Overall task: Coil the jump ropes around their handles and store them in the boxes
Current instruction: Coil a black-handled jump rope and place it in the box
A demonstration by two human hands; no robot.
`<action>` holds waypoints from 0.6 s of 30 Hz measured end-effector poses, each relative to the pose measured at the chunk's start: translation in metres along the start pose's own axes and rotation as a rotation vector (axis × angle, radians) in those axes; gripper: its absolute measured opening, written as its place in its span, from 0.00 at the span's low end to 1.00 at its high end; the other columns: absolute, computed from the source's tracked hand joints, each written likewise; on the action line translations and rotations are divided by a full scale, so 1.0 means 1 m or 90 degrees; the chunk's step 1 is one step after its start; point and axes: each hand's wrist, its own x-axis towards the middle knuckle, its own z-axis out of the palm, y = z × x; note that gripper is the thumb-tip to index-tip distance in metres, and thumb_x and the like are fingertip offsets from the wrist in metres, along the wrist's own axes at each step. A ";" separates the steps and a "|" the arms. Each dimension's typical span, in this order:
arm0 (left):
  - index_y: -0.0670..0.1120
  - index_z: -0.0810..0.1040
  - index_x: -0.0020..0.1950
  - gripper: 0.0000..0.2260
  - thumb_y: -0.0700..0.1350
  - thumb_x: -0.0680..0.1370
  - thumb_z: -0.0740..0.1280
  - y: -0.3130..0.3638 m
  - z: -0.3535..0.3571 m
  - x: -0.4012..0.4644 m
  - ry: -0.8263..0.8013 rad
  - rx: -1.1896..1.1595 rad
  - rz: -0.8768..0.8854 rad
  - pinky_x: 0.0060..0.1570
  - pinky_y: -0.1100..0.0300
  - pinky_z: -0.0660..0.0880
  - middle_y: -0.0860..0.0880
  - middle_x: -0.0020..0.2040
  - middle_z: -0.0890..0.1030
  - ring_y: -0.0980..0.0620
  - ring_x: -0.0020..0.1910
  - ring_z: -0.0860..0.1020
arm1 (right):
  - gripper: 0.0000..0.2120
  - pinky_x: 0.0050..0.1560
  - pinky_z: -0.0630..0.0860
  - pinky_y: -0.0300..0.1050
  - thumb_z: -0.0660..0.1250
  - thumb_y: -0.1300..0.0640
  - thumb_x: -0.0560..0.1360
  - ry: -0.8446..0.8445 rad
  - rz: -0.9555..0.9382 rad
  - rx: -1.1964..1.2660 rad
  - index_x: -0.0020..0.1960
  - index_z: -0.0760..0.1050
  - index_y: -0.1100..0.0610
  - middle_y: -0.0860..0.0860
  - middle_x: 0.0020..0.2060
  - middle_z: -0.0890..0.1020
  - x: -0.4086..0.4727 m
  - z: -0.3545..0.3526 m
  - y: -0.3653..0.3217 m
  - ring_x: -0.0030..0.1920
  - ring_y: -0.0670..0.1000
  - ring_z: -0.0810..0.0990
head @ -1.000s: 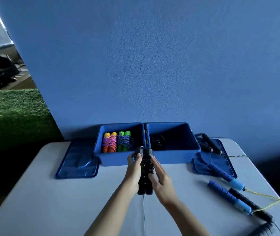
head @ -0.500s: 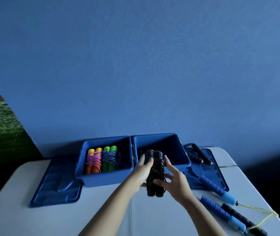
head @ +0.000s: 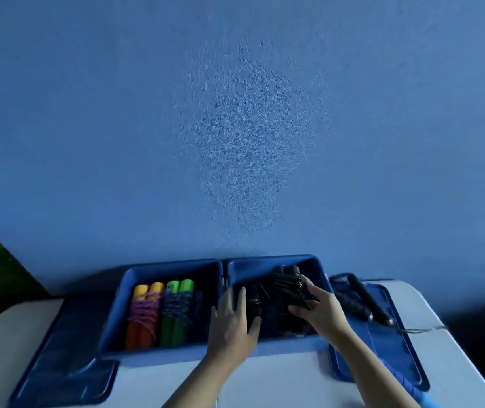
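Observation:
Two blue boxes stand side by side at the back of the white table. The left box [head: 117, 307] holds an orange-handled coiled rope [head: 144, 316] and a green-handled coiled rope [head: 176, 313]. Inside the right box [head: 320, 269], my right hand [head: 320, 310] grips a black coiled jump rope [head: 288, 287]. My left hand [head: 232, 319] reaches over the front rim with fingers straight, touching another black coiled rope [head: 254, 301] lying in that box.
A blue lid [head: 64, 354] lies left of the boxes. A second blue lid [head: 382, 343] lies on the right with black rope handles [head: 365, 298] on it. A blue handle [head: 412, 390] pokes in at the bottom right. A blue wall rises behind.
Both hands carried the black coiled rope from above the table's front into the right box. My left hand let go of it and now lies on the other black rope.

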 end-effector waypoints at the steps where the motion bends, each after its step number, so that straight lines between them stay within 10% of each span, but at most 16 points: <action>1: 0.47 0.47 0.79 0.33 0.62 0.79 0.49 -0.004 0.005 0.003 0.000 0.004 0.006 0.75 0.49 0.52 0.44 0.79 0.46 0.46 0.78 0.49 | 0.38 0.47 0.81 0.43 0.76 0.66 0.64 -0.012 0.004 -0.020 0.69 0.67 0.47 0.34 0.43 0.82 0.010 0.001 0.002 0.41 0.40 0.83; 3: 0.45 0.47 0.79 0.32 0.60 0.80 0.51 -0.008 0.011 0.006 0.018 0.010 0.027 0.75 0.51 0.48 0.45 0.79 0.43 0.48 0.78 0.45 | 0.40 0.56 0.79 0.51 0.78 0.60 0.61 -0.036 0.012 -0.067 0.70 0.69 0.48 0.37 0.47 0.84 0.027 0.004 0.009 0.47 0.43 0.83; 10: 0.39 0.66 0.73 0.32 0.59 0.77 0.57 -0.011 0.026 0.007 0.076 0.049 0.040 0.65 0.44 0.70 0.40 0.75 0.64 0.43 0.72 0.66 | 0.39 0.57 0.64 0.27 0.79 0.60 0.63 -0.133 0.069 -0.251 0.71 0.67 0.57 0.49 0.64 0.76 0.054 0.022 0.019 0.64 0.46 0.73; 18: 0.41 0.68 0.73 0.31 0.59 0.76 0.55 -0.010 0.029 0.007 0.075 0.109 0.029 0.69 0.45 0.65 0.37 0.74 0.63 0.41 0.73 0.65 | 0.23 0.34 0.66 0.33 0.79 0.50 0.62 -0.196 0.102 -0.468 0.50 0.80 0.63 0.58 0.46 0.84 0.063 0.035 0.018 0.46 0.51 0.81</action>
